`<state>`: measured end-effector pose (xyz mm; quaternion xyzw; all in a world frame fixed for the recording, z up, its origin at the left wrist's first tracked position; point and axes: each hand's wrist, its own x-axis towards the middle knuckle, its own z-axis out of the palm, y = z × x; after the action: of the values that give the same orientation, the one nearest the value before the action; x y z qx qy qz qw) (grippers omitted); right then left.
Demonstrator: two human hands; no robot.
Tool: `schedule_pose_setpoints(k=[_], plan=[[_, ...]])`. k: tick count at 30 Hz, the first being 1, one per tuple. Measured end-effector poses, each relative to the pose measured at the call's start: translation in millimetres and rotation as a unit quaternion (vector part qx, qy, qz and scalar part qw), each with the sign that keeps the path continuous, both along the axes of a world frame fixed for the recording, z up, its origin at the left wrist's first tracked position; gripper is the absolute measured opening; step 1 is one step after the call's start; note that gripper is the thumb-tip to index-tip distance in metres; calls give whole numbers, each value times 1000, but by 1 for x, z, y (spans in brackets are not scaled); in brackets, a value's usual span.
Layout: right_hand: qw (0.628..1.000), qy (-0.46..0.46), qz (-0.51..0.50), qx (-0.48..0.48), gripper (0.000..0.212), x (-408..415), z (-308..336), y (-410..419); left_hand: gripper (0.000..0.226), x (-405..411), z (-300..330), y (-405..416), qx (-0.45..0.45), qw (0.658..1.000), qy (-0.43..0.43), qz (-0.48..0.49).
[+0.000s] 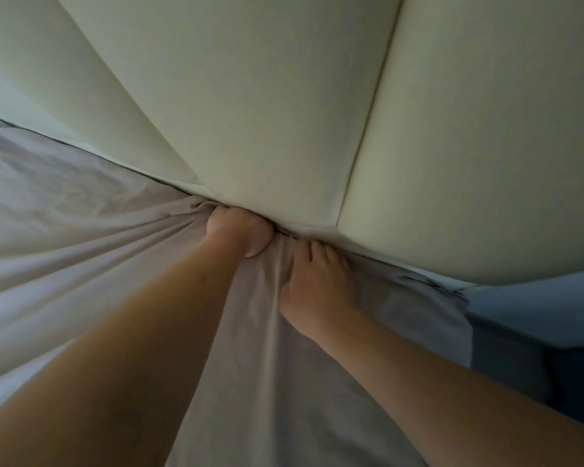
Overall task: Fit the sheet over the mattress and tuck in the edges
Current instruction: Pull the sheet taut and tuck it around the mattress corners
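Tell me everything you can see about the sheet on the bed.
The sheet is a pale greyish-lilac cloth that looks soft and thin. It covers the mattress across the lower half of the view and reaches the cream padded headboard. It is not smooth: long folds run toward the headboard, where it is bunched. The left hand grips the bunched edge at the gap under the headboard. The right hand presses on it beside, fingertips at the same gap. At the right its edge hangs gathered over the bed's side.
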<state>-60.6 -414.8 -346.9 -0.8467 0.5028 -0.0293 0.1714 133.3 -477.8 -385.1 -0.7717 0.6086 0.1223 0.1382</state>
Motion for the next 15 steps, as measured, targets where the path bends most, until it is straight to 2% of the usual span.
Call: schedule_pose_setpoints(k=[2,5,6,8,10,11,13,15], plan=[[999,33,-2,27,63,-10,-3,-4,56,-13,12,20,-101,995,1,12],[996,74,34,46,70,-10,0,-18,40,-5,26,50,-251,962,92,59],[994,80,40,68,70,-7,3,-24,30,-1,28,60,-300,948,97,44],[987,74,31,139,69,1,5,-39,20,-4,32,74,-362,924,107,-58],[975,68,16,209,70,9,5,-55,27,-18,30,74,-322,921,139,-168],[970,60,12,234,70,13,2,-60,32,-24,28,71,-277,931,154,-180],[969,57,16,241,64,16,-3,-60,44,-34,26,61,-191,960,158,-131],[982,55,33,180,59,10,-10,-47,55,-41,26,52,-139,979,107,-101]])
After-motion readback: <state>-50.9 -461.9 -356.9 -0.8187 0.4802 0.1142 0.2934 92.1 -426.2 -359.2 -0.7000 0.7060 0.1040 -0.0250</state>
